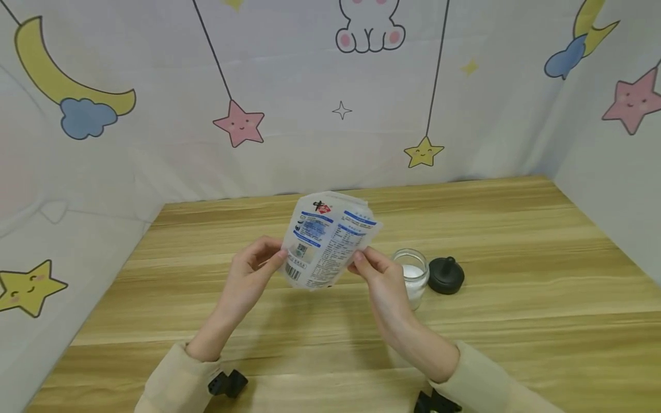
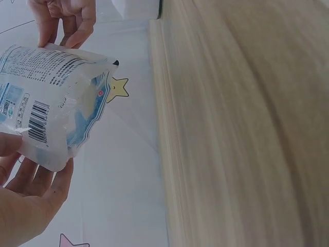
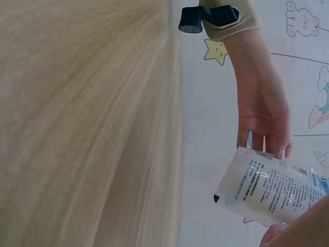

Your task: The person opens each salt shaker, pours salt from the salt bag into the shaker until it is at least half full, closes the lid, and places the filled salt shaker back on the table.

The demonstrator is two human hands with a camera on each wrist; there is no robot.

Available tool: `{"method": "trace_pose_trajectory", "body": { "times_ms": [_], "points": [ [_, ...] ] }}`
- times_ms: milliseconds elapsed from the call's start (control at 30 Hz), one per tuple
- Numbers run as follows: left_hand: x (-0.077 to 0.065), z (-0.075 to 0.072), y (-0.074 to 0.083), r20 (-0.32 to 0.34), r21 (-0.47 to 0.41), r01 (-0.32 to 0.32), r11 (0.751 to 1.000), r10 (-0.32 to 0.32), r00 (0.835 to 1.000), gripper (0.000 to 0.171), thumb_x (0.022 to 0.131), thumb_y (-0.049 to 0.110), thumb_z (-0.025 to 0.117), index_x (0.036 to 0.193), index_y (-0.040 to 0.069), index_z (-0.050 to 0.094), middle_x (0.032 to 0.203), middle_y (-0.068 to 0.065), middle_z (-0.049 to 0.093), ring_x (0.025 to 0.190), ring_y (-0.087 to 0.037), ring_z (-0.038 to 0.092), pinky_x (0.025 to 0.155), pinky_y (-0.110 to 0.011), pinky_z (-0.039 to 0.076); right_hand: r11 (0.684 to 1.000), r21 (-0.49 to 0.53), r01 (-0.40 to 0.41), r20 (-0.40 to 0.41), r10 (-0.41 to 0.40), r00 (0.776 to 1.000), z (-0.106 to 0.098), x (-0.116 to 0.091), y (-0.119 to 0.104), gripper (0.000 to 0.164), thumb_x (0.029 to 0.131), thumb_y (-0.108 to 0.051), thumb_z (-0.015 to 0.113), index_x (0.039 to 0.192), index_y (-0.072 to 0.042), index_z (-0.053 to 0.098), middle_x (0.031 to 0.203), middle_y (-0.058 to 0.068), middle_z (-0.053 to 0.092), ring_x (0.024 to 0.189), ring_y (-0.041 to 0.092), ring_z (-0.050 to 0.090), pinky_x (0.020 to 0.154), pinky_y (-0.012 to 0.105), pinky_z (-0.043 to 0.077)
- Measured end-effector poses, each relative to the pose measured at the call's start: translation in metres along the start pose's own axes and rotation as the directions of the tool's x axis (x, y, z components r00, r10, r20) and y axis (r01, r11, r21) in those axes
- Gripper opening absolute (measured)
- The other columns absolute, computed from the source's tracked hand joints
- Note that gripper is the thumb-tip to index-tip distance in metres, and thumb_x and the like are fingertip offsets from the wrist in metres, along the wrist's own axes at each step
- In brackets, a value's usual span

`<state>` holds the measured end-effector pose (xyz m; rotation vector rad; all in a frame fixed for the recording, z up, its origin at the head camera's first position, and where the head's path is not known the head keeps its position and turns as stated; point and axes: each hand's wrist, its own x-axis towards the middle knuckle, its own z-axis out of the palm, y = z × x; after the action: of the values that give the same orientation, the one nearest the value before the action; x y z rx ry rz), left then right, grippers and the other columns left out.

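Between both hands a white plastic pouch with blue bands, small print and a barcode is held up above the table, tilted. My left hand pinches its left edge, thumb on the printed face and fingers behind. At the opposite edge my right hand pinches it the same way. The left wrist view shows the pouch bulging, with its blue-patterned bottom fold turned to the camera. Just beyond the right hand stands an uncovered glass jar with white contents, partly hidden by that hand.
A black lid with a knob lies on the wooden table to the right of the jar. Cloth walls printed with stars and moons enclose the table's back and sides. Black wrist cameras sit at both cuffs.
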<state>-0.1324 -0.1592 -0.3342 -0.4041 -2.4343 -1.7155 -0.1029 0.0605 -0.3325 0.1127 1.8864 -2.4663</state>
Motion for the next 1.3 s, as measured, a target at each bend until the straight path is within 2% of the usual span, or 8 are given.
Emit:
{"method": "trace_pose_trajectory", "body": {
  "times_ms": [133, 300, 567, 800, 933, 1100, 1300],
  "points": [
    [0.000, 0.000, -0.001, -0.008, 0.013, 0.005, 1.000, -0.005, 1.000, 0.016, 0.095, 0.012, 0.059, 0.103, 0.000, 0.065, 0.103, -0.011, 0.066, 0.098, -0.005, 0.062, 0.098, -0.046, 0.048, 1.000, -0.016, 0.004, -0.003, -0.004, 1.000, 0.001, 0.002, 0.001, 0.029, 0.099, -0.010, 0.050, 0.124, -0.002, 0.062, 0.105, -0.005, 0.070, 0.104, 0.014, 0.056, 0.104, 0.038, 0.035],
    [0.001, 0.000, -0.002, -0.009, 0.036, 0.028, 0.999, -0.028, 1.000, 0.015, 0.094, 0.009, 0.060, 0.102, -0.002, 0.066, 0.106, -0.015, 0.066, 0.098, -0.004, 0.061, 0.097, -0.044, 0.050, 1.000, -0.028, -0.005, -0.013, 0.005, 1.000, 0.001, 0.004, 0.003, 0.028, 0.098, -0.011, 0.051, 0.122, -0.002, 0.062, 0.103, -0.005, 0.070, 0.103, 0.015, 0.055, 0.106, 0.041, 0.032],
    [0.002, 0.001, -0.004, -0.009, 0.063, 0.073, 0.995, -0.073, 0.997, 0.014, 0.092, 0.004, 0.060, 0.103, -0.002, 0.066, 0.112, -0.016, 0.066, 0.103, -0.017, 0.061, 0.094, -0.041, 0.053, 0.998, -0.053, -0.033, -0.036, 0.031, 0.999, 0.002, 0.008, 0.006, 0.027, 0.098, -0.012, 0.051, 0.120, -0.002, 0.064, 0.105, -0.003, 0.069, 0.102, 0.016, 0.055, 0.107, 0.044, 0.029],
    [0.002, 0.002, -0.005, 0.004, 0.093, 0.075, 0.993, -0.076, 0.997, 0.010, 0.091, 0.003, 0.061, 0.098, -0.002, 0.066, 0.108, -0.015, 0.067, 0.100, -0.018, 0.063, 0.092, -0.038, 0.054, 0.997, -0.066, -0.041, -0.059, 0.038, 0.998, 0.004, 0.010, 0.008, 0.028, 0.097, -0.013, 0.053, 0.121, -0.002, 0.063, 0.103, -0.004, 0.069, 0.099, 0.015, 0.055, 0.108, 0.046, 0.028],
    [0.002, 0.002, -0.006, 0.007, 0.122, 0.071, 0.990, -0.073, 0.997, 0.008, 0.091, 0.004, 0.063, 0.095, -0.001, 0.066, 0.103, -0.016, 0.068, 0.099, -0.022, 0.064, 0.092, -0.040, 0.054, 0.996, -0.074, -0.052, -0.068, 0.047, 0.997, 0.005, 0.012, 0.008, 0.029, 0.097, -0.014, 0.054, 0.122, -0.002, 0.062, 0.110, 0.002, 0.069, 0.100, 0.016, 0.056, 0.109, 0.049, 0.028],
    [0.003, 0.003, -0.008, 0.016, 0.154, 0.100, 0.983, -0.104, 0.994, 0.006, 0.090, 0.004, 0.063, 0.093, -0.001, 0.065, 0.102, -0.016, 0.068, 0.101, -0.027, 0.064, 0.091, -0.042, 0.054, 0.994, -0.088, -0.064, -0.053, 0.060, 0.997, 0.005, 0.016, 0.008, 0.031, 0.097, -0.013, 0.053, 0.125, -0.003, 0.061, 0.122, 0.011, 0.065, 0.106, 0.019, 0.057, 0.111, 0.051, 0.028],
    [0.004, 0.003, -0.011, 0.037, 0.206, 0.131, 0.970, -0.142, 0.989, 0.005, 0.090, 0.003, 0.062, 0.092, -0.001, 0.064, 0.101, -0.016, 0.069, 0.100, -0.027, 0.065, 0.091, -0.042, 0.054, 0.991, -0.111, -0.072, -0.049, 0.067, 0.997, 0.006, 0.018, 0.009, 0.031, 0.097, -0.013, 0.053, 0.125, -0.001, 0.061, 0.125, 0.014, 0.063, 0.108, 0.021, 0.055, 0.111, 0.052, 0.027]
  ]
}}
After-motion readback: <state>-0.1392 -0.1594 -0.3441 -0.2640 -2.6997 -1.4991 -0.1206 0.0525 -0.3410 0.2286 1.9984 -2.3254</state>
